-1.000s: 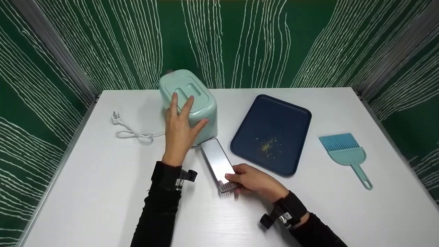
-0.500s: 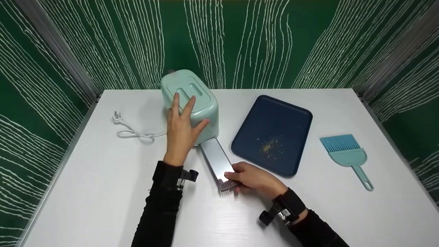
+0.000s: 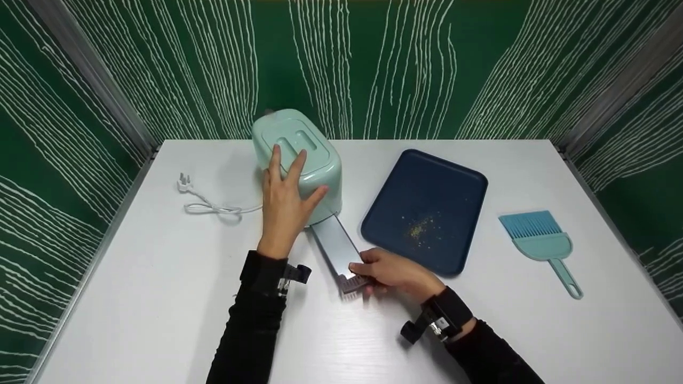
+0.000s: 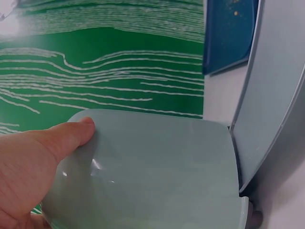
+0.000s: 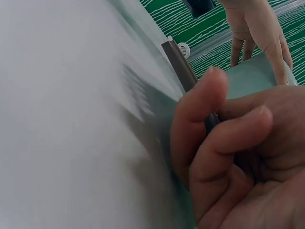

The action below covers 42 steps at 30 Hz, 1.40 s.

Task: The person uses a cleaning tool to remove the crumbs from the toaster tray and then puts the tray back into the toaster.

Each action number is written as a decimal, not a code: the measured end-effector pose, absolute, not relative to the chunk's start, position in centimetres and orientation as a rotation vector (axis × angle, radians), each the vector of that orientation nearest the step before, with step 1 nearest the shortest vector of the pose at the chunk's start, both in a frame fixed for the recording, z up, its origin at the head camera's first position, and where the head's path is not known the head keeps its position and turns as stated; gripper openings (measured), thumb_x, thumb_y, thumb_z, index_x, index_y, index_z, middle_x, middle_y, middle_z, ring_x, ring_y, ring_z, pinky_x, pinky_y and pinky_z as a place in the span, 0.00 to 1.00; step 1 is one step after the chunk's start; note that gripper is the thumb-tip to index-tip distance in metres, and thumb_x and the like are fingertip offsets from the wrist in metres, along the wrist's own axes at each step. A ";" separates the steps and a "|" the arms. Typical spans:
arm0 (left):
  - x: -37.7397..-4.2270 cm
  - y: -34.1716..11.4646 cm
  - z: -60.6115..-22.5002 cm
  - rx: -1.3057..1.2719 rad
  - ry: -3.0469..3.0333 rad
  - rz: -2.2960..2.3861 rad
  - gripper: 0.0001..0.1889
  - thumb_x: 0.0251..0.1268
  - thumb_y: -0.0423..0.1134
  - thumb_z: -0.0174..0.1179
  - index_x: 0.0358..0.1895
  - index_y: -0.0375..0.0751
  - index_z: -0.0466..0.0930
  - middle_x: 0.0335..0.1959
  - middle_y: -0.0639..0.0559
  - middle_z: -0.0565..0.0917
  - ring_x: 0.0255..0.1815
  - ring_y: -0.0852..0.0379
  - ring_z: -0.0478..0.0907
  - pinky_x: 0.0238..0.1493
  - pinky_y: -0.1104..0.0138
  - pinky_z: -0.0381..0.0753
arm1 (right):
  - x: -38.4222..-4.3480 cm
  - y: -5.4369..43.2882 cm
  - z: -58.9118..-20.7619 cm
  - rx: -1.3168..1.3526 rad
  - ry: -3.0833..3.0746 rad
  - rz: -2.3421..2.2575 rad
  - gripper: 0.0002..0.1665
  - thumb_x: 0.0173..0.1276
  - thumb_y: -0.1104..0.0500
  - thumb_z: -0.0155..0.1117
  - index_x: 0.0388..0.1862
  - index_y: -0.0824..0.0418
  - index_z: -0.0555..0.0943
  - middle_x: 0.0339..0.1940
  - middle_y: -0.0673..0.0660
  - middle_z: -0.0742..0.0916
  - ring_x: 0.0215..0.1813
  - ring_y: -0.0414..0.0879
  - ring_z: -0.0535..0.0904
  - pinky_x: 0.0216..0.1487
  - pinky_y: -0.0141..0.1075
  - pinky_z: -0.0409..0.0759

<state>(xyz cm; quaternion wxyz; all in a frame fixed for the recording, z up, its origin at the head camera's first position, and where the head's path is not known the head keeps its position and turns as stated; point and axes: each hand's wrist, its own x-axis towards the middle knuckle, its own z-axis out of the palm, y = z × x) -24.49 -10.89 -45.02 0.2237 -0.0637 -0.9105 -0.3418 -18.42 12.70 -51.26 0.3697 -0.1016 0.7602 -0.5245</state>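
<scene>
A mint-green toaster with two slots in its lid stands left of the table's middle. My left hand rests on it with fingers spread over the top. In the left wrist view, the thumb lies against the toaster's end wall. A long, flat metal crumb tray sticks out from the toaster's base toward me; its inner end is hidden inside. My right hand pinches the tray's slotted outer end, thumb on top and fingers curled below. In the right wrist view, the tray's dark edge shows beyond the fingers.
Right of the toaster lies a dark blue rectangular tray with yellowish crumbs on it. Farther right is a teal hand brush. A white cord with a plug lies left of the toaster. Green walls with white streaks stand behind.
My right hand has moved slightly away from me with the crumb tray, and a little less of it shows outside the toaster. The left hand stays on the toaster.
</scene>
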 end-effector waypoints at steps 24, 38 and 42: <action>-24.3 -10.9 -45.0 -0.186 -2.502 -0.923 0.42 0.64 0.54 0.77 0.80 0.49 0.72 0.88 0.32 0.52 0.76 0.21 0.66 0.71 0.37 0.77 | -19.9 10.6 -51.1 -0.169 1.977 -1.411 0.12 0.86 0.53 0.55 0.46 0.61 0.77 0.28 0.51 0.85 0.19 0.36 0.70 0.20 0.28 0.66; -24.3 -10.9 -45.0 -0.187 -2.501 -0.908 0.42 0.65 0.56 0.76 0.80 0.50 0.72 0.88 0.32 0.53 0.74 0.21 0.67 0.70 0.37 0.78 | -20.5 9.3 -51.3 -0.074 1.973 -1.485 0.12 0.87 0.55 0.54 0.40 0.58 0.75 0.26 0.50 0.79 0.21 0.36 0.71 0.18 0.26 0.62; -24.4 -10.9 -45.0 -0.190 -2.498 -0.893 0.42 0.65 0.56 0.76 0.80 0.50 0.72 0.88 0.32 0.53 0.73 0.22 0.68 0.69 0.37 0.79 | -20.6 9.2 -51.5 -0.063 1.991 -1.493 0.13 0.87 0.54 0.55 0.38 0.57 0.75 0.26 0.49 0.78 0.22 0.36 0.71 0.19 0.26 0.62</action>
